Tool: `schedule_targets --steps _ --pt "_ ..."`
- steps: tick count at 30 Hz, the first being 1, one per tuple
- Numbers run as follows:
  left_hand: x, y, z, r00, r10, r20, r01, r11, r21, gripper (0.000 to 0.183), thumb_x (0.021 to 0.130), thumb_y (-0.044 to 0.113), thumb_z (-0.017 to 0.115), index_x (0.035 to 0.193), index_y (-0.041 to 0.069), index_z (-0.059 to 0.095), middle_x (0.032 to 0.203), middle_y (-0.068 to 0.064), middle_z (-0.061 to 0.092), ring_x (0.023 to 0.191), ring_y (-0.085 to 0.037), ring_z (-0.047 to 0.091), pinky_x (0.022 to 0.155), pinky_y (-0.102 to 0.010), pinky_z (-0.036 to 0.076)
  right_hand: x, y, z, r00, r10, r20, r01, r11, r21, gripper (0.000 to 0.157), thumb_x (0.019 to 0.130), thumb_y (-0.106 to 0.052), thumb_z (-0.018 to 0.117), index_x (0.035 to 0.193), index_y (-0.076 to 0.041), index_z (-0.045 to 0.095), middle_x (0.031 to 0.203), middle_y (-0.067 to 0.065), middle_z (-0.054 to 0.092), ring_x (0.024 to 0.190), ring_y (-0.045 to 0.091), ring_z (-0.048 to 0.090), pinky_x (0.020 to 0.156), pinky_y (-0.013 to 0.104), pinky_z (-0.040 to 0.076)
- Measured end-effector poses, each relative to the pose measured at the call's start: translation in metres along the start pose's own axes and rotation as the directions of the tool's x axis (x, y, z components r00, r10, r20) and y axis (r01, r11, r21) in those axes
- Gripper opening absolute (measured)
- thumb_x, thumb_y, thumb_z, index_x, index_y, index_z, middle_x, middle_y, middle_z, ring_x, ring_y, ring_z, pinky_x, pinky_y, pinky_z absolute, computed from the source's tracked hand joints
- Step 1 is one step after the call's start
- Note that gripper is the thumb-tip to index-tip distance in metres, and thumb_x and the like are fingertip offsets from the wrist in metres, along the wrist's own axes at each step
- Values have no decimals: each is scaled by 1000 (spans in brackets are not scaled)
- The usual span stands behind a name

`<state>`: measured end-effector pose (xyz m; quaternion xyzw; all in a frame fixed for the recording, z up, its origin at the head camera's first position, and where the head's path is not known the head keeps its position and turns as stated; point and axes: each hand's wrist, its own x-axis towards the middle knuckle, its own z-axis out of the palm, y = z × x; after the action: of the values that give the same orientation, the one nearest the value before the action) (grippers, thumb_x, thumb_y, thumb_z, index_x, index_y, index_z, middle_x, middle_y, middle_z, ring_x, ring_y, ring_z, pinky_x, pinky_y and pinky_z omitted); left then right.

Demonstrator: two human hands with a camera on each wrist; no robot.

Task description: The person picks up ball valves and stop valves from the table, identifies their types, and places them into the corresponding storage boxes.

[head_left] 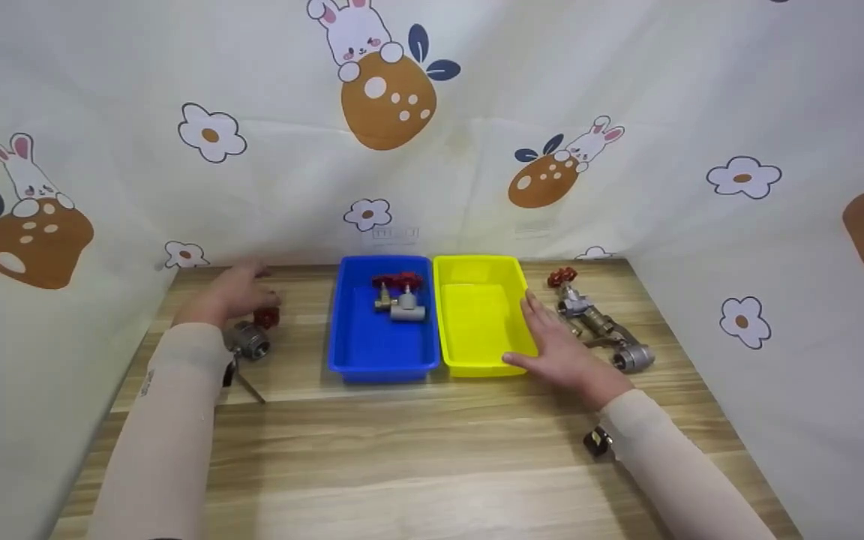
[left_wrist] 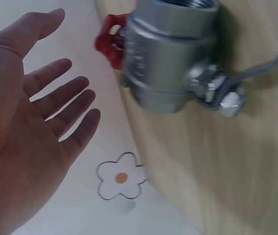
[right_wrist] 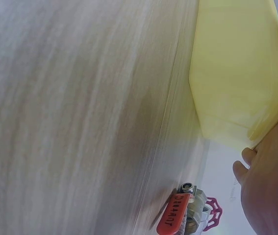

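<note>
From my seat it turns on this: the left hand (head_left: pixel 231 295) reaches past the steel valve (head_left: pixel 252 341) on the bench (head_left: pixel 402 450), whose body lies on the near side of the fingers, close by the wrist, its thin lever (head_left: pixel 250 384) pointing back toward the person and slightly right. A red handwheel (head_left: pixel 267 318) sits just beside those fingertips, so I judge it the easier catch. I read the left fingers as loosely spread, with hold of nothing. The right hand (head_left: pixel 563 356), well apart, lays straight fingers against the yellow tray (head_left: pixel 481 370), gripping nothing, the farther hand from this valve
</note>
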<state>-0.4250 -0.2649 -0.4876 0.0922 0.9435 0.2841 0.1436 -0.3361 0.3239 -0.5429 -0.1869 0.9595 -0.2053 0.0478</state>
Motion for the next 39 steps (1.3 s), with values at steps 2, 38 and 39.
schedule_targets --steps 2,38,39 --pt "1 -5 4 999 -18 27 17 1000 5 80 103 28 75 163 -10 40 162 -38 44 148 -56 45 125 -68 35 0 0 0 1000 -2 1 2 1000 -5 115 102 -70 66 178 -11 2 185 14 -2 169 43 6 133 69 9" --pt "0 -16 22 998 -28 49 22 994 111 84 97 29 83 158 -14 44 148 -42 51 135 -56 52 118 -69 42 -2 0 0 1000 4 1 -4 999 45 116 101 -71 67 178 -10 5 186 10 -3 168 46 6 133 68 10" --pt "1 -16 22 999 -23 44 17 993 117 83 97 29 83 156 -15 46 147 -42 52 134 -56 53 118 -69 42 -2 0 0 1000 3 1 -3 999 43 116 101 -71 66 178 -9 5 185 10 -3 168 46 6 133 68 10"
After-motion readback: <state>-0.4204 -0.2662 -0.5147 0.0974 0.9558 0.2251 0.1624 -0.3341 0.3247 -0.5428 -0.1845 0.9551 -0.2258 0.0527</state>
